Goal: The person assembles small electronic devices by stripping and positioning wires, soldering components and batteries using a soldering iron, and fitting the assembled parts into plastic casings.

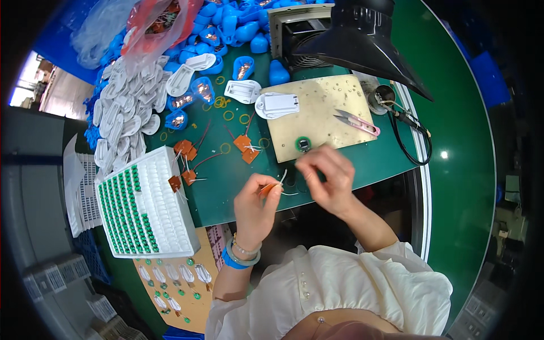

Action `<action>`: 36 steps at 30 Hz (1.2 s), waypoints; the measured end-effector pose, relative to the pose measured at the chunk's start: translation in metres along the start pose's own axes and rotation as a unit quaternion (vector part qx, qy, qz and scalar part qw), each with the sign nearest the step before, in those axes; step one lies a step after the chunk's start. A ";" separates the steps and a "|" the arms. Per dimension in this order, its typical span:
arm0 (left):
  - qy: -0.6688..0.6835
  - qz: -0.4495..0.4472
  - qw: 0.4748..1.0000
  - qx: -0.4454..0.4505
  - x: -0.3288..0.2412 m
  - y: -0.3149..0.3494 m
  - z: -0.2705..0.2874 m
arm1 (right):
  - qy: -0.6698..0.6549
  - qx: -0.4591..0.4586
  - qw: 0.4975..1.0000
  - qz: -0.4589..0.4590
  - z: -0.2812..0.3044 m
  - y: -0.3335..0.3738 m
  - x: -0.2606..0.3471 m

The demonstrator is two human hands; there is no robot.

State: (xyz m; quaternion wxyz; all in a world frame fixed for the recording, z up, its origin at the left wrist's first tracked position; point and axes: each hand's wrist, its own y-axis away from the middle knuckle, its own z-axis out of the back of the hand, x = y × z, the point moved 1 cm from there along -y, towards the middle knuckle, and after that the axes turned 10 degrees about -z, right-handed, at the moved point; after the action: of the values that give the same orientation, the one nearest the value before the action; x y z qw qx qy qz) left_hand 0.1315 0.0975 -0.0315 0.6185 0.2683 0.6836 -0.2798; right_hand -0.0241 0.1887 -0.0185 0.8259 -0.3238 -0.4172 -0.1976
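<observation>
Just over the table's near edge, my left hand (254, 208) pinches a small orange circuit board (266, 190) with thin white wires sticking out past the fingertips. My right hand (331, 180) is close by on the right, its fingers drawn together in a pinch. Whatever it holds, if anything, is too small to make out. Right beside those fingers, a round green part with a dark centre (303, 144) lies on the cream work board (323, 102). Farther back on that board are white plastic housings (277, 105) and pink-handled thread snips (362, 124).
Left of my hands lie more orange boards (246, 148) with wires, and yellow rubber rings (221, 102). A white tray (181, 209) holds rows of green parts. White shells (127, 102) and blue shells (246, 31) heap behind. A black fume hood (365, 45) overhangs the soldering iron (405, 118).
</observation>
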 end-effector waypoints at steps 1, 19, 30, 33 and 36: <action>-0.001 0.001 1.000 0.004 0.000 0.000 0.002 | 0.095 -0.072 0.991 0.056 0.005 -0.004 -0.003; -0.068 -0.053 0.996 0.018 0.000 -0.024 -0.010 | -0.472 -0.355 0.717 -0.372 0.164 0.046 -0.112; -0.321 -0.268 0.909 -0.002 0.005 -0.051 -0.029 | -0.541 -0.303 0.753 -0.220 0.179 0.005 -0.112; -0.365 -0.311 0.878 0.000 0.006 -0.052 -0.032 | -0.431 -0.346 0.807 -0.208 0.143 0.016 -0.063; -0.352 -0.318 0.880 0.006 0.009 -0.052 -0.029 | -0.394 -0.275 0.849 -0.218 0.102 0.031 -0.039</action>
State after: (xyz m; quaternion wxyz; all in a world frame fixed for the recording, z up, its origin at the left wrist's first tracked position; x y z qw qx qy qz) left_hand 0.0735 0.0816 -0.0355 0.6946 -0.0760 0.4672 -0.5418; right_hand -0.0852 0.2846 -0.0163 0.4050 -0.4893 -0.6957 -0.3355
